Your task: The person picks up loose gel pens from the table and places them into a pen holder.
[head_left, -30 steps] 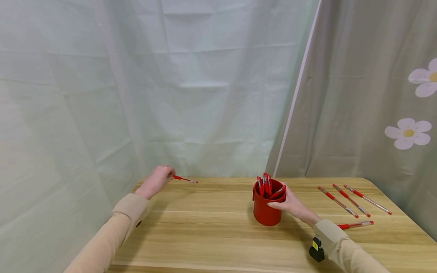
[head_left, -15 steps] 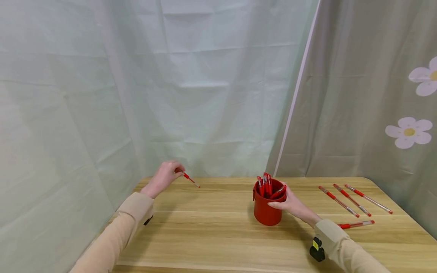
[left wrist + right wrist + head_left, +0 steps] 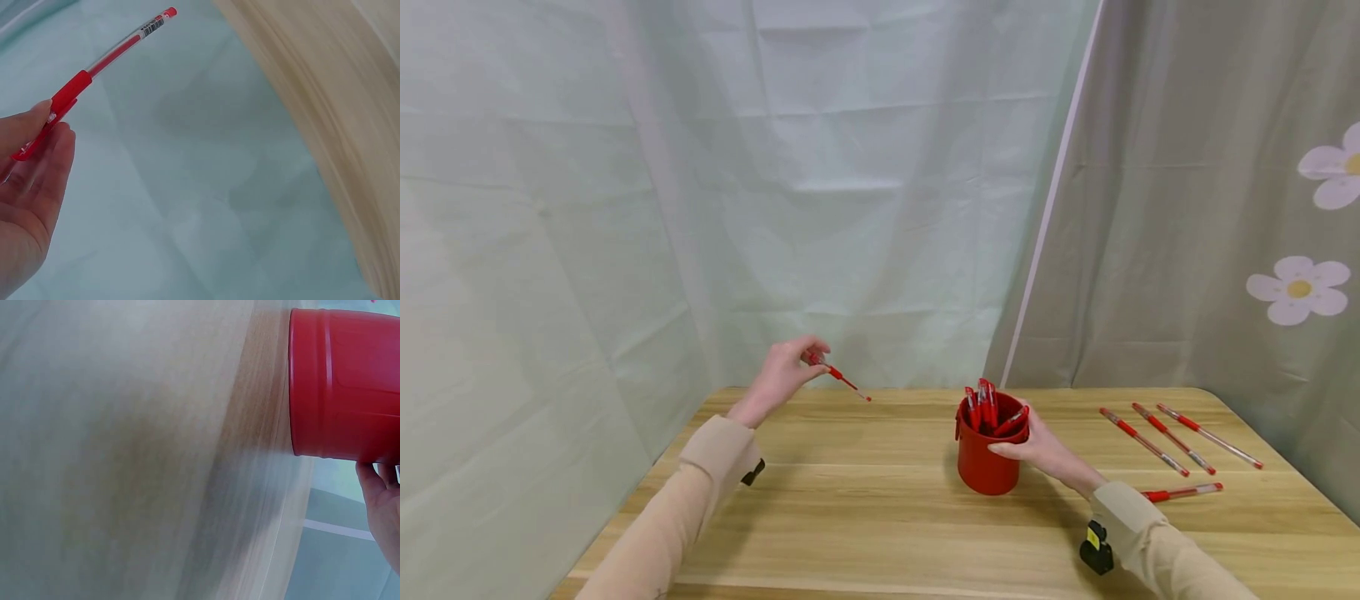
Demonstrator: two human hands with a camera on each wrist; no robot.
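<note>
Between thumb and fingers my left hand (image 3: 786, 371) pinches a red gel pen (image 3: 847, 381) by its capped end, above the table's far left part. In the left wrist view the pen (image 3: 115, 56) shows a clear barrel, red grip and barcode label, its free end pointing away from the palm. My right hand (image 3: 1045, 450) holds the rim and side of a red pen cup (image 3: 987, 467), which stands upright on the table. Several red pens (image 3: 982, 404) lean inside it. In the right wrist view the cup (image 3: 350, 384) fills the upper right, with fingers (image 3: 375, 487) against its side.
On the wooden table (image 3: 865, 533), right of the cup, three red pens (image 3: 1172, 439) lie slanted side by side. Another pen (image 3: 1183, 492) lies nearer, partly behind the right sleeve. Pale curtains (image 3: 865, 208) hang along the table's back and left.
My left hand has moved right and slightly up, carrying the pen, which now tilts downward toward its free end. The right hand and the cup have stayed in place.
</note>
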